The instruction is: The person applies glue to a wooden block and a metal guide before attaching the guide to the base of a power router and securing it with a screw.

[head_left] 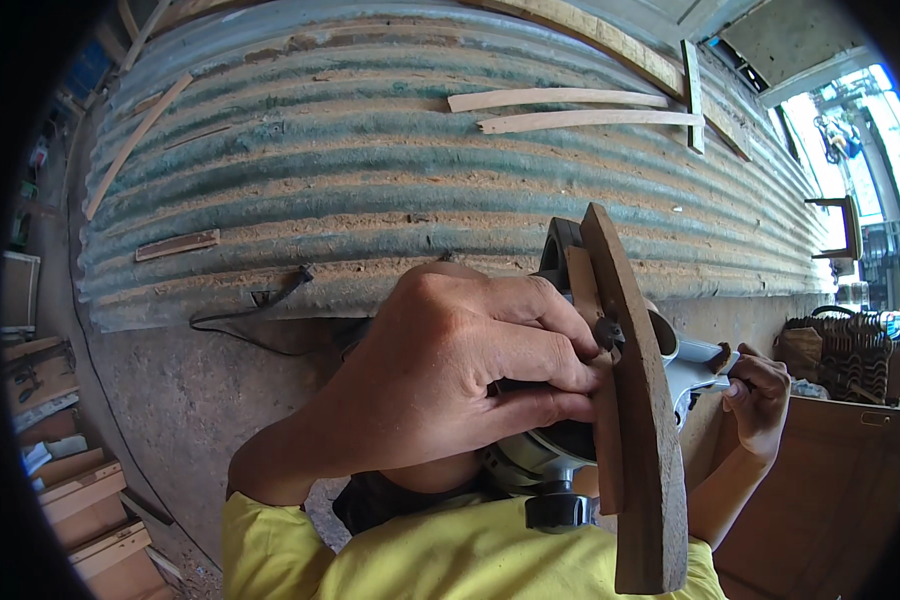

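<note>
A handheld power tool with a pale green body and black knob rests upright against my lap. Fixed across it are a thick curved wooden board and a thinner wooden strip. My left hand reaches over from the left, fingers bent together, fingertips at a small dark metal fitting beside the board. Behind the board, my right hand is closed round the end of the tool's grey metal part. The board and my left hand hide much of the tool.
A sawdust-covered corrugated metal sheet lies ahead, with thin wooden strips on it. A black cord runs at its near edge. Wooden drawers stand at the left, a brown wooden panel at the right.
</note>
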Tool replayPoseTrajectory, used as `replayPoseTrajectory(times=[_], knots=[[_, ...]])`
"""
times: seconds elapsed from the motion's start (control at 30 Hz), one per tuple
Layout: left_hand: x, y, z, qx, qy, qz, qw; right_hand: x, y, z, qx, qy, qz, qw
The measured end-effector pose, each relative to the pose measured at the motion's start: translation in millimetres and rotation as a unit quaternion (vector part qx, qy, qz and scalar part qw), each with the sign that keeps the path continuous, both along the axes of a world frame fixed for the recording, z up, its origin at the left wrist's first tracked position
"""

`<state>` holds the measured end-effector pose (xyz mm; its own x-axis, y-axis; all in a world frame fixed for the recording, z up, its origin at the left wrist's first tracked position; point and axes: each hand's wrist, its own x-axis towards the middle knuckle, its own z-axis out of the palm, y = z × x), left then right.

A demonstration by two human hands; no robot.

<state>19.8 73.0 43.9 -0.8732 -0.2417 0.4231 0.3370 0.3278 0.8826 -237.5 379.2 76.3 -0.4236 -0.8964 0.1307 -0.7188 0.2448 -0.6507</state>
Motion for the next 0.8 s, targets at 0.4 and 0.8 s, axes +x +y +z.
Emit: replayPoseTrajectory(times=[0.4,0.8], knots=[[19.7,14.4,1.4,-0.012,-0.018,-0.012,1.0,17.8,7.0,25.4,0.126,0.037,0.016,0.991],[9.6,6.1,-6.8,-0.063,-0.005,0.006,0.998,15.3,5.7,19.3,0.13,0.006,-0.01,0.991]])
